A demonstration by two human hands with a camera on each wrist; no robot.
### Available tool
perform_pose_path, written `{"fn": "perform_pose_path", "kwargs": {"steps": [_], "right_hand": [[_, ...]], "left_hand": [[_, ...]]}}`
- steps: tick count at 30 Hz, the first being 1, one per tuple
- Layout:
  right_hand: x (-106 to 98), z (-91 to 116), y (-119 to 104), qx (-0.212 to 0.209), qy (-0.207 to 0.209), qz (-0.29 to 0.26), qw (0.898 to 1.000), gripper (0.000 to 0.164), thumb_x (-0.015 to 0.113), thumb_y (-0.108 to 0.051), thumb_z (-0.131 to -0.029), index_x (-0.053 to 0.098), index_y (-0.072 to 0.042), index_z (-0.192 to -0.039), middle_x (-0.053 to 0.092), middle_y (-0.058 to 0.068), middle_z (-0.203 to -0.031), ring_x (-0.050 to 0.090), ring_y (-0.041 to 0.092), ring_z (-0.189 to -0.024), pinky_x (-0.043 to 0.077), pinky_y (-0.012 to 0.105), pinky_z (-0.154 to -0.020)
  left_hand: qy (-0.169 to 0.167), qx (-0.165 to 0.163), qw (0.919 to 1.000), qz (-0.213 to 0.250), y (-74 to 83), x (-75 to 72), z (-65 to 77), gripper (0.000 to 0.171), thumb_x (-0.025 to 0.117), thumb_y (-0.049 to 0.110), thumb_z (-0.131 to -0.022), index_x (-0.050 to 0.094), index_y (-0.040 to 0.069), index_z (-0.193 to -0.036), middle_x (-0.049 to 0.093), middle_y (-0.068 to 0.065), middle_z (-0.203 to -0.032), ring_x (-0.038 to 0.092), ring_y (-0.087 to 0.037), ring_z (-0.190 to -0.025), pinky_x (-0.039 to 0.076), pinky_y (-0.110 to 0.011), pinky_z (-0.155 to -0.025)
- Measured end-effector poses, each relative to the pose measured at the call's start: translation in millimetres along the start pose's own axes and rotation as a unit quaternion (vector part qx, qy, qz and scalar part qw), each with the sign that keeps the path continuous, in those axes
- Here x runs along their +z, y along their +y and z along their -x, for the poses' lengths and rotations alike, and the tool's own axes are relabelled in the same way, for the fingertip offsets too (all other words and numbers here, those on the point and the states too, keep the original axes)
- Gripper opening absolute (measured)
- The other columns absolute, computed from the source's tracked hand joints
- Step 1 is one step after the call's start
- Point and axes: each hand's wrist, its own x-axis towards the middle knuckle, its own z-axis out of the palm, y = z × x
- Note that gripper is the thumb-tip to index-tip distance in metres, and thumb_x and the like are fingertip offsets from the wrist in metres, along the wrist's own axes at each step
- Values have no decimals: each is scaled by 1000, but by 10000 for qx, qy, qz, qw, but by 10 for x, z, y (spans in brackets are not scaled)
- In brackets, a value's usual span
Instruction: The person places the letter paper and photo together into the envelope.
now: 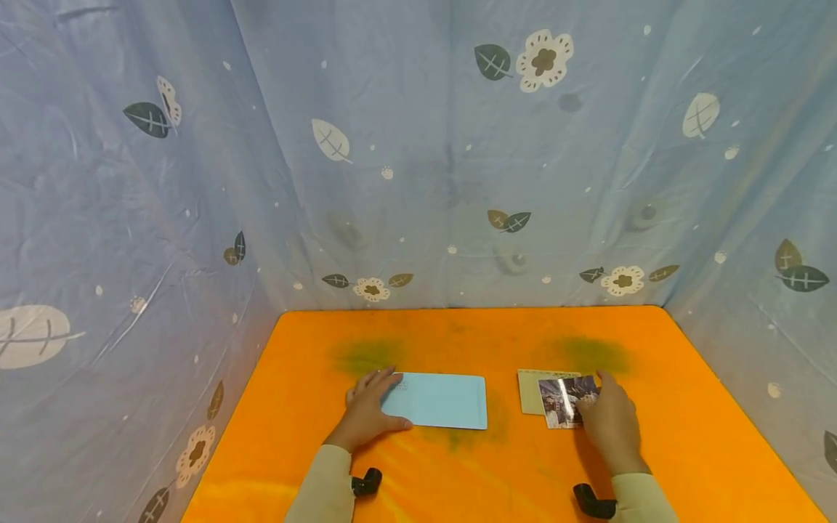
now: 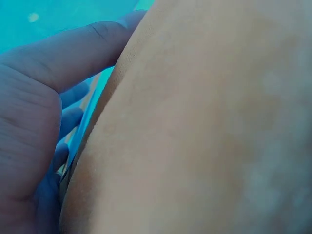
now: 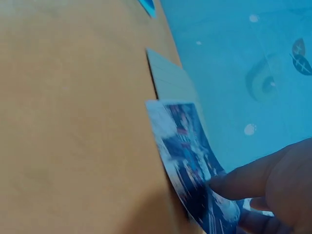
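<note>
A light blue envelope-like rectangle (image 1: 445, 401) lies on the orange table. Across its left end spans my left hand (image 1: 369, 415), gripping it with the thumb at the near edge and the fingers at the far edge. A glossy photo (image 1: 558, 404) is pinched at its right side by my right hand (image 1: 613, 421). Seen from the right wrist, the thumb (image 3: 239, 180) presses on the picture side, and the photo (image 3: 183, 146) bends slightly. Behind the photo, partly covered, is a pale yellow notepad (image 1: 531, 396) with faint ruled lines.
The orange tabletop (image 1: 458, 472) carries dark smudges near the back. Blue curtains (image 1: 418, 181) with leaves and flowers enclose the back and both sides. Short black fittings (image 1: 593, 501) stick out at both wrists.
</note>
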Motion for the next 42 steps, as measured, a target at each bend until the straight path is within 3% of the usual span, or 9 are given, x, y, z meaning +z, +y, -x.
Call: {"fn": "perform_pose_path", "kwargs": {"steps": [5, 11, 15, 20, 26, 32, 42], "right_hand": [[-121, -6, 58, -5, -428, -502, 9978, 67, 70, -11, -106, 38, 17, -157, 56, 43, -135, 67, 45, -93, 57, 54, -74], [-217, -31, 119, 324, -1032, -1151, 9874, 56, 69, -22, -108, 52, 19, -142, 59, 39, -130, 63, 47, -107, 58, 50, -77], [-228, -33, 142, 373, -1242, -1400, 9816, 58, 67, -26, -110, 52, 18, -144, 56, 40, -138, 62, 47, -110, 57, 50, -79], [-179, -29, 123, 283, -1264, -1951, 9722, 51, 62, -18, -113, 51, 17, -149, 63, 33, -131, 68, 38, -106, 59, 42, -79], [-86, -7, 57, 263, -1356, -2793, 9502, 47, 59, -6, -113, 46, 18, -151, 66, 27, -126, 69, 21, -93, 61, 33, -76], [15, 30, 17, 299, -1409, -3164, 9376, 48, 60, -8, -113, 45, 16, -151, 67, 20, -118, 68, 26, -87, 63, 36, -74], [161, 26, 12, 444, -1479, -3528, 9229, 44, 61, -5, -112, 48, 15, -149, 71, 12, -112, 68, 24, -89, 63, 35, -75]], "left_hand": [[-16, 10, 10000, 37, 34, -21, 12, 100, 98, 56, -77, 54, 29, -164, 33, 5, -176, 18, -36, -161, 18, -69, -117], [-2, 61, 10000, 12, 35, -21, -9, 99, 98, 55, -77, 55, 29, -163, 33, 4, -175, 19, -36, -161, 17, -68, -118], [-24, 68, 10000, -47, 13, -11, -19, 100, 97, 57, -78, 54, 30, -164, 33, 6, -175, 19, -35, -161, 15, -65, -119], [-17, 55, 10000, -20, 6, -7, -20, 99, 97, 57, -78, 54, 30, -164, 33, 5, -175, 19, -35, -161, 15, -65, -119], [-1, 15, 10000, -6, 26, -10, -3, 100, 97, 56, -78, 54, 29, -164, 34, 5, -175, 18, -34, -162, 15, -65, -119], [25, 15, 10000, 7, 32, -11, 7, 100, 98, 55, -77, 55, 28, -163, 34, 5, -175, 19, -35, -162, 14, -64, -119], [47, -8, 10000, -9, 21, -5, 17, 100, 98, 57, -77, 55, 28, -163, 33, 5, -175, 18, -35, -162, 15, -66, -119]]}}
